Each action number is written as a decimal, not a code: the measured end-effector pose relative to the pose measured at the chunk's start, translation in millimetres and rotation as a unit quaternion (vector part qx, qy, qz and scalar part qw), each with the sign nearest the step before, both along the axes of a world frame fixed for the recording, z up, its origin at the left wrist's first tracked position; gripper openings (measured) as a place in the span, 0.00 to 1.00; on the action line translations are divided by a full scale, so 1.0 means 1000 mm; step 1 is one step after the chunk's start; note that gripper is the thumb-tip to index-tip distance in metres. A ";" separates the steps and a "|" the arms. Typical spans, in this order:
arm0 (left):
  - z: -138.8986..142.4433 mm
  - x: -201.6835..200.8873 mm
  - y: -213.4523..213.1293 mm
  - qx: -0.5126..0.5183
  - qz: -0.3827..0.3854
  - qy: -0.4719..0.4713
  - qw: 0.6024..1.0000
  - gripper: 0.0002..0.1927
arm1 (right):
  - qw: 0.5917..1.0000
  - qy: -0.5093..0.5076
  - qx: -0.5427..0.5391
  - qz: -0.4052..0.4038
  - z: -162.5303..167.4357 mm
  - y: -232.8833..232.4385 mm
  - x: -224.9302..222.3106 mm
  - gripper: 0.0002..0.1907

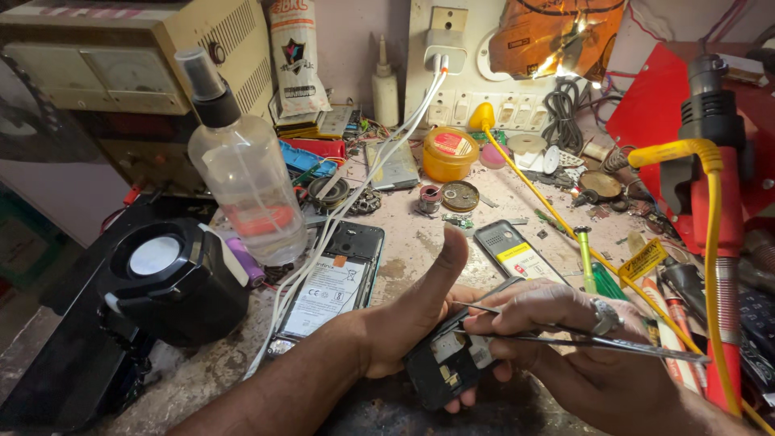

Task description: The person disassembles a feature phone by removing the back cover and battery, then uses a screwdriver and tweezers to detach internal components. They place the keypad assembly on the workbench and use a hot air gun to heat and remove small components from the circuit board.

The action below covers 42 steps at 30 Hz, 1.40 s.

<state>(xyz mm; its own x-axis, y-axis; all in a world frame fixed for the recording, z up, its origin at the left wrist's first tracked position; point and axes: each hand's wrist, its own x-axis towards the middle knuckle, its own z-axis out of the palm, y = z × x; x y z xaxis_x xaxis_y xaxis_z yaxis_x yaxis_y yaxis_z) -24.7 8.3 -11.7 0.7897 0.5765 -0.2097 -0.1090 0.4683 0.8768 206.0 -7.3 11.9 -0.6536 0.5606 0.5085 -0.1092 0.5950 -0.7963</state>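
Head view: near centre of a cluttered repair bench, the left hand grips an opened phone while the right hand pinches tweezers into it; a slip could scratch its circuitry.

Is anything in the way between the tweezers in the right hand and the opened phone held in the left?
Nothing visible. The right hand holds thin metal tweezers whose tips already reach the small black opened phone, which the left hand cradles with its thumb raised clear of it.
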 end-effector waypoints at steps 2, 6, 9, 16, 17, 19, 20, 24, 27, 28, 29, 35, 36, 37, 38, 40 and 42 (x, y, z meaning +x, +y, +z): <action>-0.001 0.000 0.001 -0.012 0.001 0.009 1.000 0.64 | 1.000 -0.001 0.024 -0.009 0.002 0.000 -0.002 0.14; -0.003 0.000 0.000 -0.019 0.006 0.031 0.999 0.66 | 0.992 -0.066 0.098 -0.036 0.008 0.003 -0.002 0.11; -0.003 -0.001 0.002 -0.039 -0.006 0.015 0.999 0.66 | 0.994 -0.041 0.101 -0.025 0.008 0.003 -0.003 0.11; 0.000 -0.002 0.003 -0.051 -0.022 0.005 0.998 0.67 | 0.984 -0.030 0.171 -0.046 0.005 0.002 -0.002 0.11; 0.000 -0.001 0.003 -0.043 -0.018 0.007 0.999 0.67 | 0.988 -0.026 0.149 -0.039 0.004 0.002 -0.002 0.11; 0.002 -0.001 0.002 -0.027 -0.010 0.012 1.000 0.67 | 0.994 -0.018 0.106 -0.024 0.004 0.004 -0.001 0.11; 0.003 -0.001 0.002 -0.025 -0.010 0.014 1.000 0.67 | 0.996 -0.023 0.088 -0.020 0.003 0.004 -0.001 0.10; 0.008 0.002 -0.001 -0.011 0.003 0.043 0.999 0.65 | 0.996 -0.039 -0.061 -0.046 -0.001 0.003 -0.001 0.09; 0.012 0.004 -0.006 0.006 0.019 0.063 0.998 0.63 | 0.983 -0.088 -0.124 -0.098 -0.001 0.003 0.000 0.09; 0.013 0.004 -0.007 0.011 0.023 0.067 0.997 0.62 | 0.979 -0.112 -0.128 -0.116 0.000 0.004 0.000 0.09; 0.013 0.006 -0.008 0.015 0.026 0.076 0.997 0.62 | 0.983 -0.110 -0.103 -0.105 0.000 0.003 0.001 0.09; 0.014 0.008 -0.008 -0.004 0.040 0.098 0.994 0.62 | 0.994 -0.071 -0.014 -0.076 0.001 -0.001 -0.002 0.10; 0.013 0.008 -0.008 -0.006 0.040 0.093 0.995 0.62 | 0.998 -0.039 -0.028 -0.048 0.000 -0.001 -0.003 0.10; 0.013 0.008 -0.007 -0.006 0.040 0.087 0.995 0.62 | 0.999 -0.008 -0.041 -0.021 -0.001 -0.001 -0.004 0.10; 0.012 0.008 -0.006 -0.002 0.037 0.083 0.996 0.63 | 0.997 -0.047 -0.028 -0.046 -0.001 -0.001 -0.004 0.10; 0.010 0.007 -0.006 0.006 0.030 0.074 0.997 0.63 | 0.987 -0.126 -0.002 -0.097 0.001 0.001 -0.004 0.10; 0.009 0.007 -0.005 -0.010 0.020 0.078 0.997 0.66 | 0.987 -0.129 -0.029 -0.095 0.003 0.003 -0.004 0.09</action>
